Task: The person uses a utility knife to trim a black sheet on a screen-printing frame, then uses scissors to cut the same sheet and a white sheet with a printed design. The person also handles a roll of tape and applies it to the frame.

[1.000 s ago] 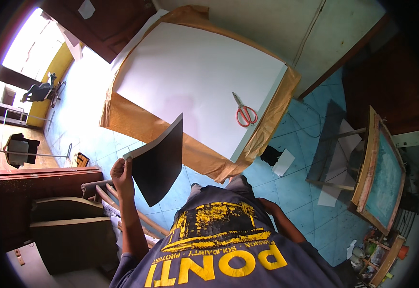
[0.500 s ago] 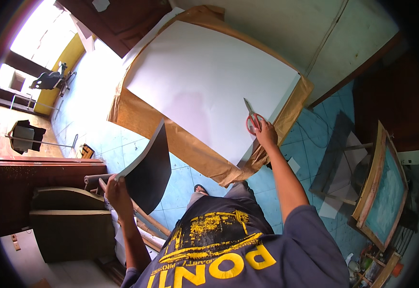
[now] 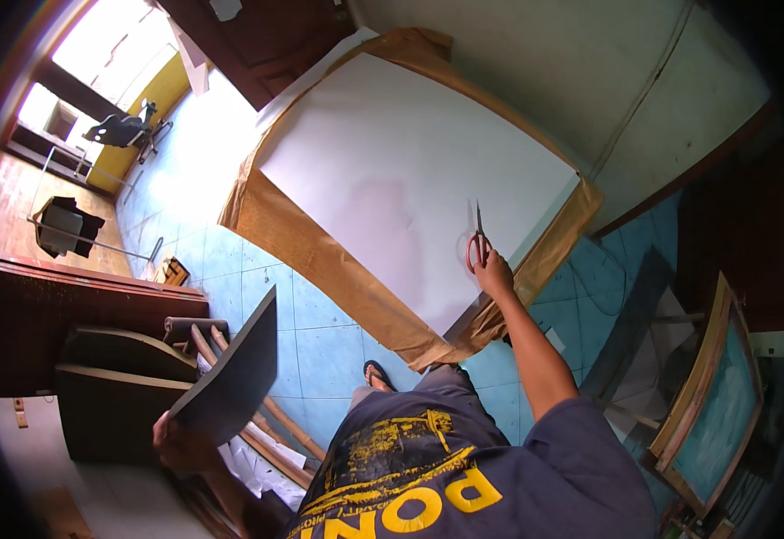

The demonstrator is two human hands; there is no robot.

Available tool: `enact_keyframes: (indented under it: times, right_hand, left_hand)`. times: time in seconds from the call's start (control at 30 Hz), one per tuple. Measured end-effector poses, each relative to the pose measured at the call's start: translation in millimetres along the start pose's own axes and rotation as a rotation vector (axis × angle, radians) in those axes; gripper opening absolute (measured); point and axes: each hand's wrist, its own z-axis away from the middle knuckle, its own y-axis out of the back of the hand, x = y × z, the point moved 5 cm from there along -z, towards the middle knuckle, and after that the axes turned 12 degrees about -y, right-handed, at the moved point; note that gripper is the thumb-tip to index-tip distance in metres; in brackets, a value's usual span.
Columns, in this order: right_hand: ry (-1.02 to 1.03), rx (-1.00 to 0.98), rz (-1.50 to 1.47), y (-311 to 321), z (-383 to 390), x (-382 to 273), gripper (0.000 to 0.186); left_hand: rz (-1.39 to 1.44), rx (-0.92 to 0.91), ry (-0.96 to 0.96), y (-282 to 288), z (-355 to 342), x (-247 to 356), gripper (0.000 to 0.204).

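Observation:
My left hand (image 3: pixel 181 445) grips the lower edge of a dark grey, stiff-looking sheet (image 3: pixel 241 375), held tilted to the left of my body. My right hand (image 3: pixel 495 275) is closed around the handles of red-handled scissors (image 3: pixel 478 249). Their pointed blades aim away from me, over the right near part of a large white sheet (image 3: pixel 392 144). Whether the scissors touch it I cannot tell, though a shadow falls beside them. Brown wrapping paper (image 3: pixel 297 247) lies under the white sheet and sticks out along its edges.
Bamboo-like poles (image 3: pixel 288 427) and a dark roll (image 3: pixel 196 329) stand at left, beside dark curved boards (image 3: pixel 113 395). A framed blue-green panel (image 3: pixel 711 404) leans at right. A chair (image 3: pixel 122 130) stands far left on blue floor tiles (image 3: pixel 324 359). A wall (image 3: pixel 544 63) borders the back.
My left hand has drawn the dark sheet back and down toward my left side. The scissors have turned from flat to nearly edge-on in my right hand. The whole view has shifted slightly.

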Motion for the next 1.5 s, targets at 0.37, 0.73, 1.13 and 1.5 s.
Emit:
enact_keyframes:
  times: [0.37, 0.73, 1.13, 1.5]
  right_hand:
    - [0.352, -0.969, -0.928, 24, 180, -72, 0.043]
    - [0.497, -0.966, -1.103, 4, 353, -120, 0.033]
    - [0.241, -0.308, -1.616, 16, 470, -90, 0.03]
    - [-0.174, 0.041, -1.865, 74, 507, 109, 0.033]
  left_hand:
    - [0.421, 0.194, 0.448, 46, -48, -9, 0.032]
    - [1.004, -0.167, 0.569, -29, 12, -30, 0.024]
    - [0.941, -0.174, 0.503, 14, 131, -84, 0.071]
    - [2.493, -1.54, 1.217, 96, 349, 199, 0.061]
